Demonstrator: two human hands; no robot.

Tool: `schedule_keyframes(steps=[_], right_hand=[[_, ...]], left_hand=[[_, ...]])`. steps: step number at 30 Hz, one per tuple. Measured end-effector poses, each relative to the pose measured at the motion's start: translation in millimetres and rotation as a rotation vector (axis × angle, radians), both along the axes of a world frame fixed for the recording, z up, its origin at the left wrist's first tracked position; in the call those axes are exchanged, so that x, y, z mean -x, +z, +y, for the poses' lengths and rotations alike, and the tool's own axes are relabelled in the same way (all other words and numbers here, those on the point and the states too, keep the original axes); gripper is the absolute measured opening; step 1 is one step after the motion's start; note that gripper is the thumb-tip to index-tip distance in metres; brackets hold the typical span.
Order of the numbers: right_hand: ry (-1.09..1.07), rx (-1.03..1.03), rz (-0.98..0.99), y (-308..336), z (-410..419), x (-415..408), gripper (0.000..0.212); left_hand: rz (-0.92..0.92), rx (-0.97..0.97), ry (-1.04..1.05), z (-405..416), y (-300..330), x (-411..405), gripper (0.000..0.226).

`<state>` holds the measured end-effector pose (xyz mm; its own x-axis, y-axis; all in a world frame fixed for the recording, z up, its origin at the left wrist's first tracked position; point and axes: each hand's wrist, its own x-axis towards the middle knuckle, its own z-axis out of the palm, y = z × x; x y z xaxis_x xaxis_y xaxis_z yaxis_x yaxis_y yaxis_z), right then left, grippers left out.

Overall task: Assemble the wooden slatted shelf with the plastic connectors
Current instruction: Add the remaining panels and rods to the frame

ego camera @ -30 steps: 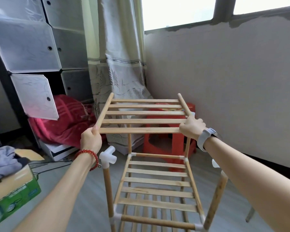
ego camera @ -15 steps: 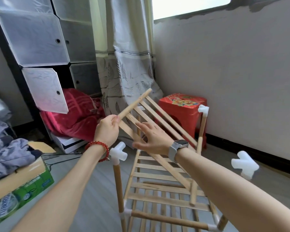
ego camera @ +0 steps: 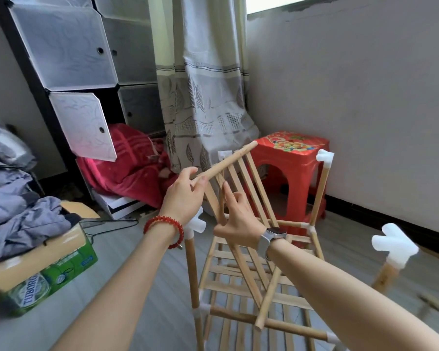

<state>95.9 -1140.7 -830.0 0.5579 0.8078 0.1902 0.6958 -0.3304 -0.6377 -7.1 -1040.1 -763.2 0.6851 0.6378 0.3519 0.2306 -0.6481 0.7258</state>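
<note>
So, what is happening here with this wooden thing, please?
A person is building a wooden rack with white plastic connectors. The left hand has its grip on one rail of a loose slatted panel, held tilted above the frame. The right hand is open, its fingers against the slats. The panel sits in no connector yet: the white connector on the far post and the near one are both empty. A red stool stands behind.
</note>
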Motion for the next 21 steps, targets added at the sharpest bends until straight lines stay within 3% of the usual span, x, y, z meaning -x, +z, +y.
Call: schedule_keyframes(steps=[3,7,9,15,21], right_hand=[[-0.055,-0.077,0.003,-0.3,-4.7,-6.3,0.107],[-0.075,-0.142,0.068,4.5,-13.4,-10.7,0.109],[-0.078,-0.164,0.060,5.8,-13.1,-11.1,0.108],[-0.105,-0.238,0.056,31.5,-2.4,-12.2,0.102],[-0.259,-0.485,0.007,89.3,15.4,-23.6,0.082]], left_hand=[[-0.102,0.117,0.107,-18.0,-16.8,4.5,0.042],[-0.124,0.311,0.242,-23.1,-38.1,5.3,0.017],[-0.144,0.386,0.243,-25.2,-40.7,7.0,0.020],[-0.156,0.357,0.175,-23.9,-44.0,8.4,0.031],[-0.110,0.380,0.020,-7.7,-39.3,6.7,0.026]])
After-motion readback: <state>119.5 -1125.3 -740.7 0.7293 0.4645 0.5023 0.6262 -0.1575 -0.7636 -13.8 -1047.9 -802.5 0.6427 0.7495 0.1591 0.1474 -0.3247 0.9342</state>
